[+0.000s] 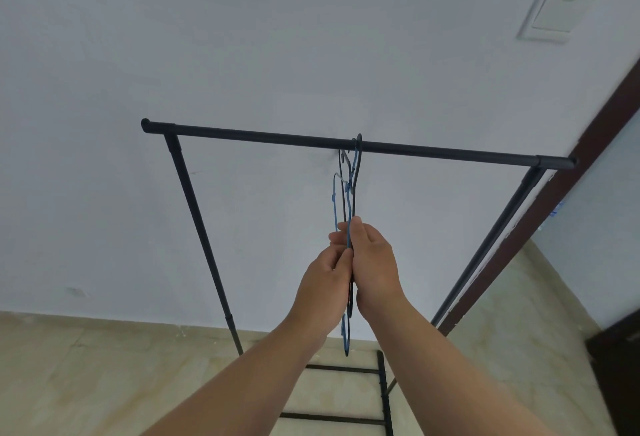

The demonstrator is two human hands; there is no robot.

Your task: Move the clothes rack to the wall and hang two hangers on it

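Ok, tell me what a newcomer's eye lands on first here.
First, the two hands, left hand and right hand, pressed together at centre around a bunch of hangers, blue and dark ones, seen edge-on. A hook of that bunch sits over the black rack bar, which runs across the middle close to the pale wall. A light switch sits upper right.

The rack's base [341, 369] runs off the bottom edge; hangers [347, 213] overlap, perhaps two, count unclear
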